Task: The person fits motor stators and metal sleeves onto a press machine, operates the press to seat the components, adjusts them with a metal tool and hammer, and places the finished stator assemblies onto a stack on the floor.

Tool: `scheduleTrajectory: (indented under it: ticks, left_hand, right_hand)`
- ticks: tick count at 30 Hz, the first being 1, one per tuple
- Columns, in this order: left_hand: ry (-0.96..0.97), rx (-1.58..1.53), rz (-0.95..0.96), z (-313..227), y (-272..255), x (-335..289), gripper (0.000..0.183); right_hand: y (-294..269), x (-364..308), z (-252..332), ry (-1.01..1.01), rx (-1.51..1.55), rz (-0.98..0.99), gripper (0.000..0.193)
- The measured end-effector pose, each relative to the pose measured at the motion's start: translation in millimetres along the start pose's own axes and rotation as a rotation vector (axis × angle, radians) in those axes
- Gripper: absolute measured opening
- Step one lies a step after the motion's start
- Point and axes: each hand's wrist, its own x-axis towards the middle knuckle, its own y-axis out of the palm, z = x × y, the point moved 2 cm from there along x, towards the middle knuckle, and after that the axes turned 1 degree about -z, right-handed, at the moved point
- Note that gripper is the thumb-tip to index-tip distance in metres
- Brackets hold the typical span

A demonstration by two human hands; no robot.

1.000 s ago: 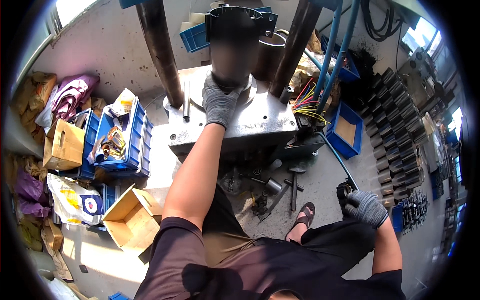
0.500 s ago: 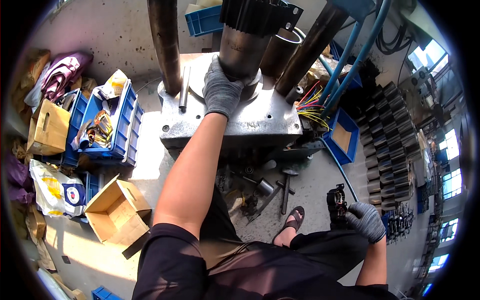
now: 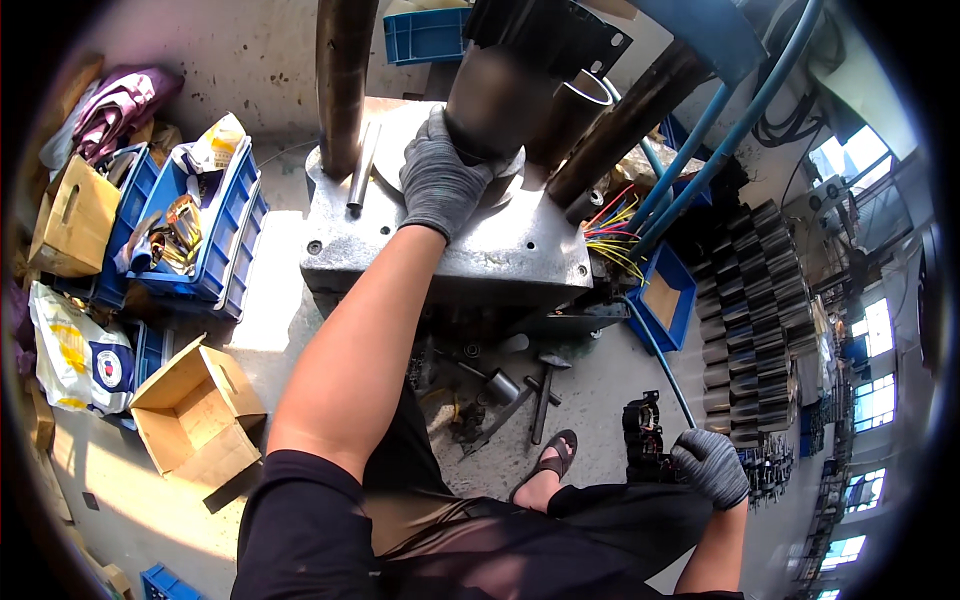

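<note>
My left hand [image 3: 442, 185], in a grey knit glove, is wrapped against the lower side of an upright metal cylinder [image 3: 497, 100]. Part of the cylinder is blurred. It stands on the round base of a thick steel press table [image 3: 460, 255]. A black ribbed housing [image 3: 545, 35] with a holed tab sits on top of the cylinder. Low on the right, my gloved right hand [image 3: 712, 468] is closed around the end of a long thin blue rod [image 3: 660, 362]. Just left of that hand is a black metal part [image 3: 645, 435].
Dark steel columns [image 3: 342, 90] flank the cylinder, and a short metal rod [image 3: 363, 168] lies left of it. Coloured wires [image 3: 612, 235] and a blue bin [image 3: 665, 300] are at right, beside stacked metal cylinders [image 3: 755, 320]. A hammer [image 3: 545, 400] lies below; crates [image 3: 240, 240] stand left.
The view has shifted, moving most of the scene a little left and the upper parts slightly. Both hands keep their places on the cylinder and the blue rod.
</note>
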Motion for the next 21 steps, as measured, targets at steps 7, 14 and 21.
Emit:
scheduleTrajectory:
  ticks: [7,14,21]
  left_hand:
    - [0.098,0.041,-0.099,20,18,11,0.099]
    - [0.1,0.059,-0.07,20,19,16,0.098]
    - [0.075,0.042,-0.07,15,8,0,0.099]
  right_hand:
    - [-1,-1,-11,0.036,-0.025,0.095,0.018]
    - [-3,-1,-19,-0.054,-0.086,0.147,0.016]
    - [-11,5,-1,-0.003,-0.095,0.231,0.02]
